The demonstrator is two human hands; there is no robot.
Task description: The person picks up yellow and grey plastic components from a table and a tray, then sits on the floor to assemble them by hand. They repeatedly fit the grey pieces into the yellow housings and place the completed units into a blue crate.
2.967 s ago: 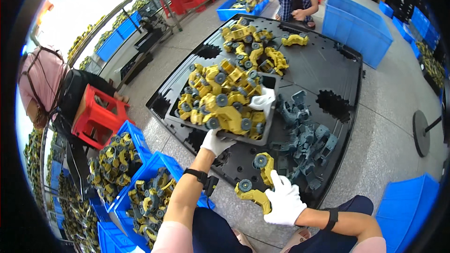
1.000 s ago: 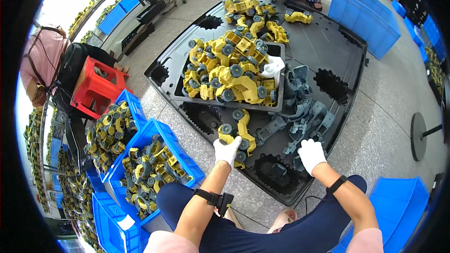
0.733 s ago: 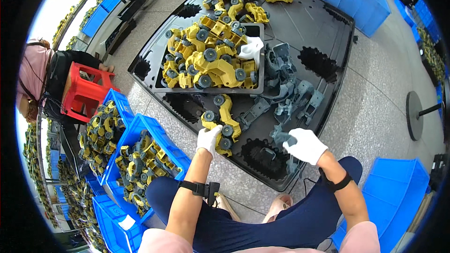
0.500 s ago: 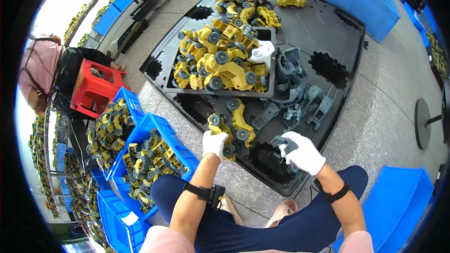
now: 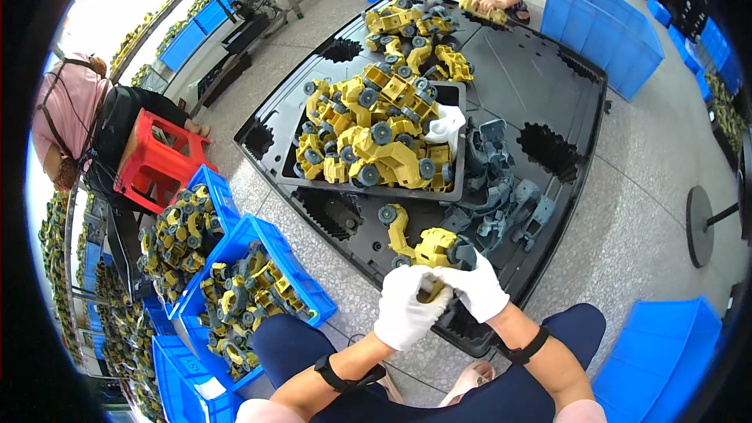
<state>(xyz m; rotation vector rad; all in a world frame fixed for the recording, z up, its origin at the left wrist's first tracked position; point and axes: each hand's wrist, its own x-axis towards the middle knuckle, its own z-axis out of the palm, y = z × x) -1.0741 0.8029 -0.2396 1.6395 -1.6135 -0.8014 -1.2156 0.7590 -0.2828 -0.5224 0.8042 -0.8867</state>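
Both my hands wear white gloves and meet over the near edge of the black pallet table (image 5: pixel 513 63). My left hand (image 5: pixel 407 309) is closed around a yellow toy vehicle body (image 5: pixel 436 246). Against its right side, my right hand (image 5: pixel 478 288) grips a dark grey plastic part (image 5: pixel 464 253); whether the two are joined is hidden by my fingers. Just beyond lies another yellow toy vehicle body (image 5: pixel 398 229) with grey wheels. Loose grey plastic parts (image 5: pixel 492 215) are heaped to the right of it.
A black tray (image 5: pixel 356 186) heaped with yellow toy vehicles stands mid-table, a white object (image 5: pixel 445 127) at its right side. Filled blue crates (image 5: pixel 294 254) are at my left. A co-worker's hand (image 5: pixel 489 4) holds a yellow piece at the far edge. Another person sits by a red stool (image 5: pixel 160 153).
My hands have come together; the left has lifted the yellow toy vehicle body, and the right has brought the grey part to it. The co-worker has picked up a yellow piece.
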